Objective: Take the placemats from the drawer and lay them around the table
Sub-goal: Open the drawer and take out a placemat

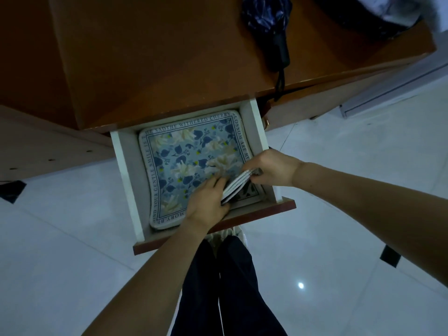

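A stack of square placemats (184,161), blue and cream floral with a lettered border, lies in the open white drawer (123,170) under the brown table (145,57). At the stack's near right corner, both hands lift the edges of several mats. My left hand (206,202) has its fingers curled around the raised corner from the left. My right hand (274,168) pinches the same raised edges from the right. The lower mats stay flat, and a darker patterned one shows beneath the lifted corner.
A folded dark umbrella (269,23) lies on the table top at the back right, its strap hanging over the edge. Dark cloth sits at the far right corner. White glossy floor tiles (339,190) surround the drawer. My legs stand just below the drawer front (254,214).
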